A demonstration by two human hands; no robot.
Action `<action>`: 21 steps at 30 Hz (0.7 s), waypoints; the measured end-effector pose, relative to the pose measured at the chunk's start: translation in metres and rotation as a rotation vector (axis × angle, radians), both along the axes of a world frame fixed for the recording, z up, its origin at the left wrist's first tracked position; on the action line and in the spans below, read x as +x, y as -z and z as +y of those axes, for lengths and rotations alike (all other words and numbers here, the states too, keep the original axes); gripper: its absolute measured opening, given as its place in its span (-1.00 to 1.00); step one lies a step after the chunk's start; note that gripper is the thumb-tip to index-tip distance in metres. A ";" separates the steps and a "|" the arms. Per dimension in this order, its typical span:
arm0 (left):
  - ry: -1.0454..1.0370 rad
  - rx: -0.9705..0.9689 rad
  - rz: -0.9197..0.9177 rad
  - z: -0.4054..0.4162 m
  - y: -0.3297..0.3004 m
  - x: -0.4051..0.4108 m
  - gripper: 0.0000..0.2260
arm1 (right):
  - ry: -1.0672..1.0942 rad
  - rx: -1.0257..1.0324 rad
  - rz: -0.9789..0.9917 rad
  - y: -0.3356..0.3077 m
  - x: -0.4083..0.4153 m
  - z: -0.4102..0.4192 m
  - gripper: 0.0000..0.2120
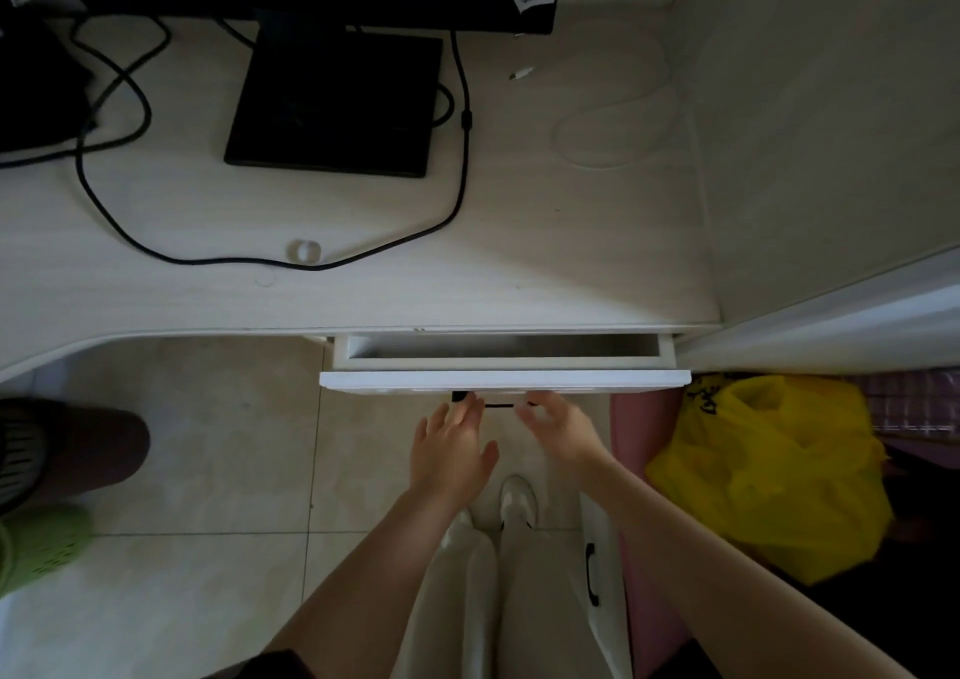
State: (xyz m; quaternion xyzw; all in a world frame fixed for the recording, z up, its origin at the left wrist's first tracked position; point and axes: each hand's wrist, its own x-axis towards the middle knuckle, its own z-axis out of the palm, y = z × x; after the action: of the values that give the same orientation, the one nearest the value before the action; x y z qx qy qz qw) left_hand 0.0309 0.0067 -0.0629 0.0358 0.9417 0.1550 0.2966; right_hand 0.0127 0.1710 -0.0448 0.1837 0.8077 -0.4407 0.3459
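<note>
A white drawer under the desk edge stands pulled out a short way, and the narrow strip of its inside that shows looks bare. A black handle runs along its front. My left hand has straight, spread fingers, with the fingertips at the handle's left end. My right hand lies flat with its fingers at the handle's right end. Neither hand curls round the handle. Whether the fingertips touch it is unclear.
On the pale desk stand a black monitor base, black cables, a white cable and a small clear round object. A yellow plastic bag lies on the right. A lower drawer handle shows below.
</note>
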 end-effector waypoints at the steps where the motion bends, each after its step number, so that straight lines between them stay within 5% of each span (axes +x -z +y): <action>1: 0.001 -0.005 -0.002 0.001 0.000 0.003 -0.43 | 0.201 -0.136 -0.070 -0.007 -0.003 0.000 -0.49; 5: 0.019 0.015 -0.012 0.001 0.000 0.012 -0.42 | 0.925 -0.419 -0.271 -0.019 -0.015 0.010 -0.49; 9: -0.076 0.198 -0.020 -0.002 0.001 0.014 -0.48 | 1.091 -0.462 -0.312 -0.022 -0.019 0.017 -0.76; 11: -0.310 0.389 -0.063 -0.002 -0.006 0.013 -0.54 | 1.092 -0.492 -0.326 -0.027 -0.021 0.017 -0.83; 17: -1.458 0.854 -0.349 -0.002 -0.024 -0.028 -0.72 | 1.072 -0.540 -0.378 -0.029 -0.023 0.026 -0.75; 21: -1.683 1.013 -0.397 -0.020 -0.024 -0.046 -0.77 | 1.106 -0.547 -0.388 -0.035 -0.027 0.029 -0.87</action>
State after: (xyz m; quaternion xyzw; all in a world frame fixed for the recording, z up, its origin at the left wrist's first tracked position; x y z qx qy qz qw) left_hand -0.0152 -0.0128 -0.0385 -0.5466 0.4172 0.7003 0.1919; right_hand -0.0147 0.1999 -0.0101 0.5543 0.3753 -0.7025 0.2417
